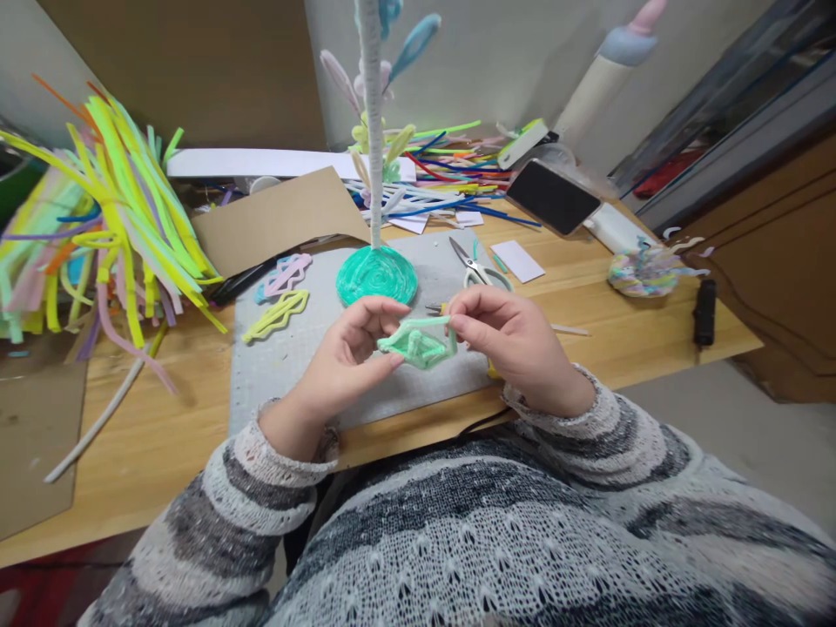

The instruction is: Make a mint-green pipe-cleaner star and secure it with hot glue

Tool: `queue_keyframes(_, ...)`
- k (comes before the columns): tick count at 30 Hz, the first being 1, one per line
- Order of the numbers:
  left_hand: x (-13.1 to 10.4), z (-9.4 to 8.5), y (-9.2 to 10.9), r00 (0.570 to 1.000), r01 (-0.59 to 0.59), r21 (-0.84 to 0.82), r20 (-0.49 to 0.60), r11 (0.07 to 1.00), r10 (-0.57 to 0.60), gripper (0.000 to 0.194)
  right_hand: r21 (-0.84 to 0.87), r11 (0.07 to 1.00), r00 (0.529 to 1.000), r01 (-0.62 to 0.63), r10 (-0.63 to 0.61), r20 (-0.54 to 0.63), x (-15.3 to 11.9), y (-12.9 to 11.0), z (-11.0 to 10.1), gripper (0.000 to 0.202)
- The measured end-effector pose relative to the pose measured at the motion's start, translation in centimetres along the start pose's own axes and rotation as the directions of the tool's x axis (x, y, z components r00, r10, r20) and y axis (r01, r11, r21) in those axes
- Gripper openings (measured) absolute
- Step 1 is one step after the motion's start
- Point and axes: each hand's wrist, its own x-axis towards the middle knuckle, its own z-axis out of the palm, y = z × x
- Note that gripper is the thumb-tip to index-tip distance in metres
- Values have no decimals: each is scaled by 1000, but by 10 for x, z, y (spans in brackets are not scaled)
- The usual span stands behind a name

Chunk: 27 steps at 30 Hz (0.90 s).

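Between my two hands, above the grey cutting mat point(280, 383), is a mint-green pipe cleaner shape point(428, 350) bent into a pointed, leaf-like outline. My left hand point(356, 348) pinches its left tip between thumb and fingers. At the upper right corner my right hand point(513, 340) pinches the same piece. Just behind stands a white wrapped stem point(374, 131) on a round teal coiled base point(377, 277), with pastel loops attached higher up. Yellow zigzag pipe cleaners point(277, 315) and a lilac zigzag piece point(287, 274) lie left of the base. Scissors point(480, 268) rest beyond my right hand.
A large bundle of pipe cleaners point(124, 218) fills the left side beside a cardboard sheet point(280, 218). More loose pipe cleaners point(450, 178) lie at the back. To the right are a phone point(554, 197), a pastel coiled piece point(643, 270) and a black-handled tool point(704, 313).
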Motion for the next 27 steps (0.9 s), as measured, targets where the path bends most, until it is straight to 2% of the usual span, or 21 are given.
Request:
queue_keyframes(6, 2, 0, -1, 999, -46, -27, -6, 999, 46, 38, -23, 999, 999, 39, -39, -8, -1, 1, -1, 10)
queue_keyframes(15, 2, 0, -4, 999, -17, -67, -47, 998, 14, 38, -39, 993, 994, 107, -107, 19, -4, 7, -4, 10)
queue_keyframes(27, 3, -1, -5, 997, -20, -143, -74, 989, 9, 39, -78, 991, 994, 107, -106, 25, -3, 12, -5, 11)
